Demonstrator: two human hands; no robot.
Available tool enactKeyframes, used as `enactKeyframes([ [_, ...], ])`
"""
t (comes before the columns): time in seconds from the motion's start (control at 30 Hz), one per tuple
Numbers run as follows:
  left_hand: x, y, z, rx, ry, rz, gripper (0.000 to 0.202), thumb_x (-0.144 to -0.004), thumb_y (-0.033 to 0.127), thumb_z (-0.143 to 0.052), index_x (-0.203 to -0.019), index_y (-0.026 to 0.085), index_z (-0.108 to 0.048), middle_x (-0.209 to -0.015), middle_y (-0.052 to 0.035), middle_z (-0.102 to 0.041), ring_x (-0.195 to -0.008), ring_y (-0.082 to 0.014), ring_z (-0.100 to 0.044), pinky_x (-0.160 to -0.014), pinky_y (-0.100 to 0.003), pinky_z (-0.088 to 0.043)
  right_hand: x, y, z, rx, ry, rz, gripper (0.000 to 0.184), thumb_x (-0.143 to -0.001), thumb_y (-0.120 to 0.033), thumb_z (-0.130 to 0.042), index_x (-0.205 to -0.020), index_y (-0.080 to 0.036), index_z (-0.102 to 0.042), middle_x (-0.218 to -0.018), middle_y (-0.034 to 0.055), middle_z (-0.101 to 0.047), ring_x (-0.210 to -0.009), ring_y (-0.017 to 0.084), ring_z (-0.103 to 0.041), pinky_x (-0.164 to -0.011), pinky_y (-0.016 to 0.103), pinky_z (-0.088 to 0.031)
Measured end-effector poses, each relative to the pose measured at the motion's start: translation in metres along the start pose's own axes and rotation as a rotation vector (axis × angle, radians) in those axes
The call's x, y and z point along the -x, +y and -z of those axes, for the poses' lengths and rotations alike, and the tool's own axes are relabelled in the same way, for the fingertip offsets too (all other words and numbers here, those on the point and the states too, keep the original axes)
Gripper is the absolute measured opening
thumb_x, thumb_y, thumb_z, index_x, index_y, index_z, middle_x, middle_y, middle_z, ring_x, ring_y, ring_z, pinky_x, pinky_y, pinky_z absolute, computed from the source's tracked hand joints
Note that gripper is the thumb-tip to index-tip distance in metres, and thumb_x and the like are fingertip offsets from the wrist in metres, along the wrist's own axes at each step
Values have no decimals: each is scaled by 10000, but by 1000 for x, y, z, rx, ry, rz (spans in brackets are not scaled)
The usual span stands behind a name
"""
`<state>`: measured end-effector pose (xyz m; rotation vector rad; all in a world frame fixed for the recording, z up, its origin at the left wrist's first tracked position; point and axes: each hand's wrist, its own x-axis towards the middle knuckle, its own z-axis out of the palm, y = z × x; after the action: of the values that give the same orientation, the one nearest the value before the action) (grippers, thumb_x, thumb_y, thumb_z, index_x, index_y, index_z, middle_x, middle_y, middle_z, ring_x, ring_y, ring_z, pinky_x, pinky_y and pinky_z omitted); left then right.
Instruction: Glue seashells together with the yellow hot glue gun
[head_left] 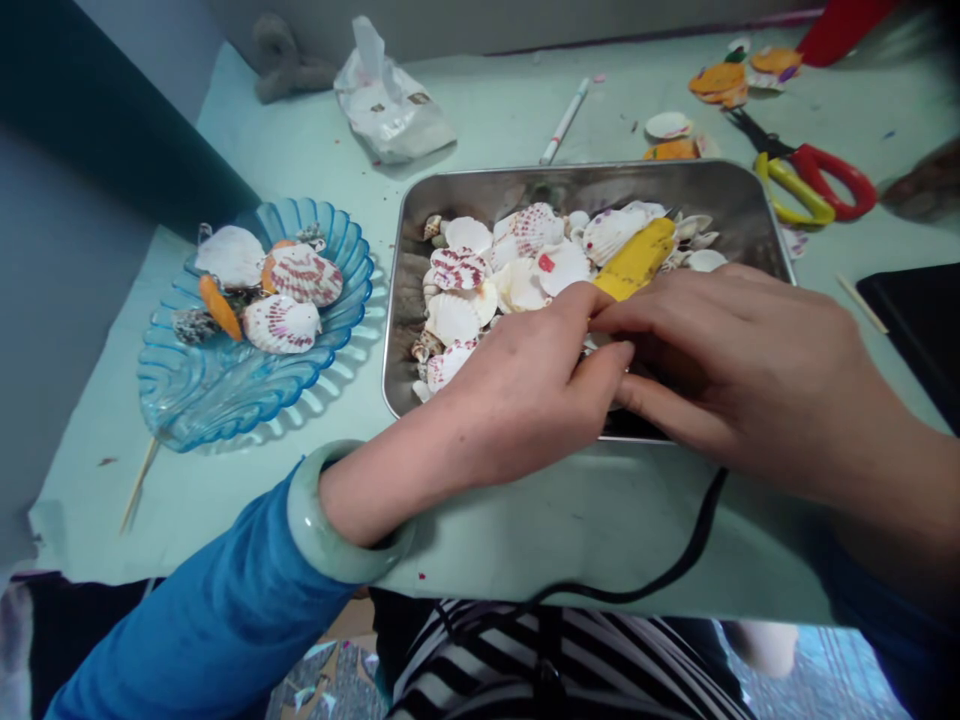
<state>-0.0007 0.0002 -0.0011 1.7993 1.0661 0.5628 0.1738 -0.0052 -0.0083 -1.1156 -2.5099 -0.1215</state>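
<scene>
Behind the tray (570, 178) lie scissors (814, 180) and a pen (564, 122).

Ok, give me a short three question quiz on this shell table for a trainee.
1. Fill in: the scissors have one red handle and one ____ handle.
2. True or false: the blue glass dish holds scallop shells.
3. Where do the left hand and right hand meet? A, over the metal tray, at its near edge; B, over the blue glass dish; C, over the scissors.
Key: 1 yellow; 2 true; 3 A.
</scene>
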Motion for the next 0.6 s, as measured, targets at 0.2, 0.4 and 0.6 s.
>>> enactKeyframes([
  [0.2,0,-1,1,-26,-7,-18,159,-845,266,-434,-964,203,-519,-782,-24,-635,-794,-172,-609,-681,-291,-494,0,0,0,-1,-2,-5,213,-852,-363,-445,-897,-195,-566,-756,38,-592,-708,200,-554,-633,337,-404],
  [0.4,0,1,0,-54,3,6,160,-846,260,-440,-966,195,-524,-798,-33,-639,-818,-184,-611,-701,-310,-494,0,0,0,1,-3,-4,225,-855,-375,-434,-891,-196,-566,-777,40,-603,-711,202,-561,-629,340,-412],
  [0.6,0,1,0,9,7,16,141,-842,251,-447,-946,197,-526,-795,-28,-635,-807,-179,-614,-697,-303,-494,0,-1,0,4,-13,-5,236,-854,-377,-438,-907,-188,-570,-779,44,-602,-718,202,-561,-637,339,-413],
])
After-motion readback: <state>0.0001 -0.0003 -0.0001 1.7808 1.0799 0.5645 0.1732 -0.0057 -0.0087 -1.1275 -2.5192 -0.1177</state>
